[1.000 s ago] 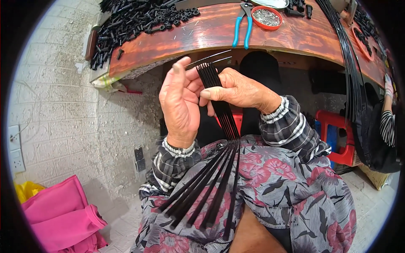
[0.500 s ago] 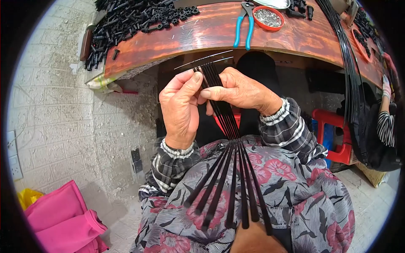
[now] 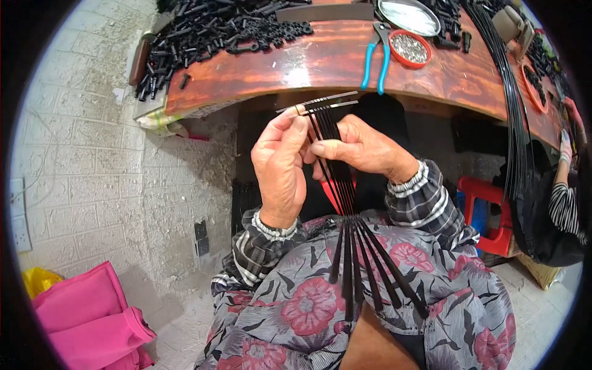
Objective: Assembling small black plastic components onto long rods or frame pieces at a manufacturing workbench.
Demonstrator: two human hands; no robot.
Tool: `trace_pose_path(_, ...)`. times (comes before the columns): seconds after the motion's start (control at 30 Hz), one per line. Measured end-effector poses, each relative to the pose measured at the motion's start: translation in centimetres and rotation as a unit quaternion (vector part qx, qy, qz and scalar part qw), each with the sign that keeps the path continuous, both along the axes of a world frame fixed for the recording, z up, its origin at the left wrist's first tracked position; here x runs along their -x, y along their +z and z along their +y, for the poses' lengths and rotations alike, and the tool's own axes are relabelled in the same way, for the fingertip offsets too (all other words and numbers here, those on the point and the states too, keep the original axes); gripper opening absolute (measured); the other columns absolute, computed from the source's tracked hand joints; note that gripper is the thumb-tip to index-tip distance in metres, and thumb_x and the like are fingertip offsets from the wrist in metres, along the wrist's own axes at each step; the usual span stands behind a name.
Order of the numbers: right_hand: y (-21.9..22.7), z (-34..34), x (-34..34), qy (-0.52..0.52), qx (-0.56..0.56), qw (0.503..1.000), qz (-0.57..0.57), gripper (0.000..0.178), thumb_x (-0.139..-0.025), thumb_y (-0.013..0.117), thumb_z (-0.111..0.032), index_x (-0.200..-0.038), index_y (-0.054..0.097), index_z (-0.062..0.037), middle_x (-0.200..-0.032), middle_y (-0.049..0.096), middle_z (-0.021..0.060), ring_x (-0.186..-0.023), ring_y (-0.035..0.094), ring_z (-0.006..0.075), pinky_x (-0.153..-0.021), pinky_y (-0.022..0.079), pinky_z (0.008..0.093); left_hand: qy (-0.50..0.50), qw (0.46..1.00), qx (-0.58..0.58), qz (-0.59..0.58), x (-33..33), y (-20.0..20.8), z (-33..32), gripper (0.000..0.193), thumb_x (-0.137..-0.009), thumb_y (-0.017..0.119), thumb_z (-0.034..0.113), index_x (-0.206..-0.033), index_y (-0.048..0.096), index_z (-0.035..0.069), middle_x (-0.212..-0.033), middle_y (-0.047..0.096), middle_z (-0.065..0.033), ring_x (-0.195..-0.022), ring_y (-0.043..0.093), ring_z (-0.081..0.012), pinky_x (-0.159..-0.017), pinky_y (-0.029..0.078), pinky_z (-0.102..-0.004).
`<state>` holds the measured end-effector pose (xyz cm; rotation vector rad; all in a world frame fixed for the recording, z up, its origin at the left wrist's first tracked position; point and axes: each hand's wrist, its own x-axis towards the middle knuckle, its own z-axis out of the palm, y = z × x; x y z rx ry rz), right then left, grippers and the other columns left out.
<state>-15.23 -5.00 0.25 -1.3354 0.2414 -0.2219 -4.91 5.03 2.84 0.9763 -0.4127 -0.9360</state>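
A bunch of thin black rods (image 3: 348,200) hangs in front of me. Below a tight gathering point, their thicker black lower ends fan out over my floral apron (image 3: 311,305). Near the top, two slim metal strips (image 3: 339,106) run crosswise at the rods' upper tips. My left hand (image 3: 280,169) is closed, thumb and fingers pinching a rod by its tip beside the strips. With its thumb laid across the bunch, my right hand (image 3: 376,151) grips the rods just under the strips. Its other fingers are partly hidden behind them.
Ahead, a wooden table (image 3: 246,71) bears a heap of black plastic parts (image 3: 209,37), blue-handled pliers (image 3: 376,61), and a red dish of small metal pieces (image 3: 410,49). Long black rods (image 3: 512,117) droop over its right edge. A red stool (image 3: 490,209) and a co-worker's gloved hand (image 3: 565,148) are at right.
The rods' lower ends have swung to the right and draw closer together. Both hands keep their hold on the bunch. The whole view has shifted slightly.
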Motion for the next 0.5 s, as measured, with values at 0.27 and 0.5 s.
trace_pose_path(0.27, 0.7, 1.6, 0.7, -0.003, -0.039, 0.999, 0.021, 0.027, -0.083, 0.052, -0.021, -0.081, 0.061, 0.0038, -0.065, 0.061, 0.0079, -0.058, 0.058, 0.0124, -0.055, 0.047, 0.0243, 0.000, 0.998, 0.000, 0.057, 0.0, 0.1, 0.0, 0.034, -0.088, 0.050, 0.022, -0.111, 0.049, -0.004, -0.092, 0.060, -0.0124, -0.078, 0.059, -0.0160, -0.070, 0.048, -0.0267)
trace_pose_path(0.5, 1.2, 1.4, 0.7, -0.030, -0.059, 0.997, 0.030, 0.028, -0.083, 0.052, -0.022, -0.081, 0.061, 0.0046, -0.065, 0.061, 0.0090, -0.059, 0.059, 0.0135, -0.056, 0.048, 0.0243, -0.019, 0.997, 0.006, 0.069, -0.4, 0.1, -0.9, 0.029, -0.088, 0.051, 0.020, -0.103, 0.053, -0.005, -0.089, 0.060, -0.0111, -0.075, 0.058, -0.0153, -0.069, 0.047, -0.0258)
